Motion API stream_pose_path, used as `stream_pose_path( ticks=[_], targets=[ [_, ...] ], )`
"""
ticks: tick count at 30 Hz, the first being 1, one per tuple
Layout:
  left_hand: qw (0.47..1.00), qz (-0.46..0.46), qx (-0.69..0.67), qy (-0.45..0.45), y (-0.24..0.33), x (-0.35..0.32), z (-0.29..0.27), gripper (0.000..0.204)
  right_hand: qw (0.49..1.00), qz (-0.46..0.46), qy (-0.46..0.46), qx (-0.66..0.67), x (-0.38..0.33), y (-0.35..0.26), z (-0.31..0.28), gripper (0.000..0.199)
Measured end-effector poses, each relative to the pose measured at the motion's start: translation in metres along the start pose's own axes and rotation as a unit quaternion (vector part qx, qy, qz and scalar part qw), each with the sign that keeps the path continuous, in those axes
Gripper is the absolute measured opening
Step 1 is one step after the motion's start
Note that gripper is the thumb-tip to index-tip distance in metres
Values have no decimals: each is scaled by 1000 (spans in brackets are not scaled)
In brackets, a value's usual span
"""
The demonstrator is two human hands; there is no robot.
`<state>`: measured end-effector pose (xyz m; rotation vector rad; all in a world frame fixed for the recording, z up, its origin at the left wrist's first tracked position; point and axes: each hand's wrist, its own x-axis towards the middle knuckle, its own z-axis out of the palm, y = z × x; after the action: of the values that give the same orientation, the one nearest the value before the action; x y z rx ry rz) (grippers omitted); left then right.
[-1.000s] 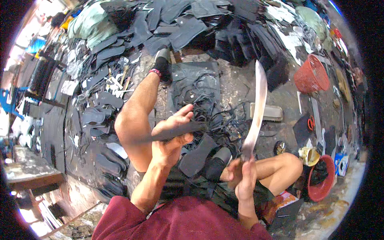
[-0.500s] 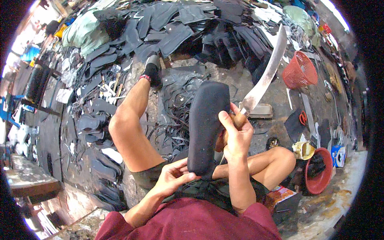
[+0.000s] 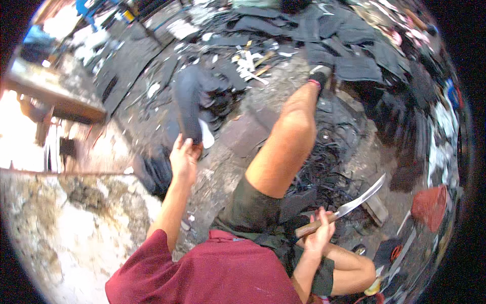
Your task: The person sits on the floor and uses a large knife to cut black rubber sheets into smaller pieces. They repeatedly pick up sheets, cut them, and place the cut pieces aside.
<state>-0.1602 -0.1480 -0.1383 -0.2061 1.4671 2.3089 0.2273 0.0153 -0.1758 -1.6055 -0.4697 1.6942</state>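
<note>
At the left, my left hand (image 3: 184, 159) reaches out and pinches the near end of a black shoe sole (image 3: 187, 104). The sole points away from me, beside a pile of similar dark soles (image 3: 217, 99), and motion smears it somewhat. My right hand (image 3: 320, 237) is over my bent right leg, closed round the wooden handle of a knife (image 3: 362, 197). Its long, curved blade points up and to the right, apart from the sole.
Black strip offcuts (image 3: 329, 152) lie between my legs. Dark sheets (image 3: 349, 38) are heaped at the far side. A red basket (image 3: 429, 207) and orange-handled scissors (image 3: 396, 253) are at the right. A wooden bench (image 3: 55, 99) and a stained pale surface (image 3: 96, 218) are at the left.
The view has swung left. My left hand has carried the sole from my lap out to the left, while my right hand has let go of the sole and lowered the knife.
</note>
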Motion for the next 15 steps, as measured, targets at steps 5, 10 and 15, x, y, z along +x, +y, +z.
stream_pose_path(
  ticks=[5,10,15],
  targets=[
    [959,-1,-15,283,-9,40,-281,54,976,-66,-43,-202,7,59,-3,41],
    [877,8,-81,474,-22,29,-387,39,983,8,-61,-172,6,52,30,41],
    [774,74,-126,616,-20,52,-353,40,983,28,-57,-171,12,63,22,43]
  ],
)
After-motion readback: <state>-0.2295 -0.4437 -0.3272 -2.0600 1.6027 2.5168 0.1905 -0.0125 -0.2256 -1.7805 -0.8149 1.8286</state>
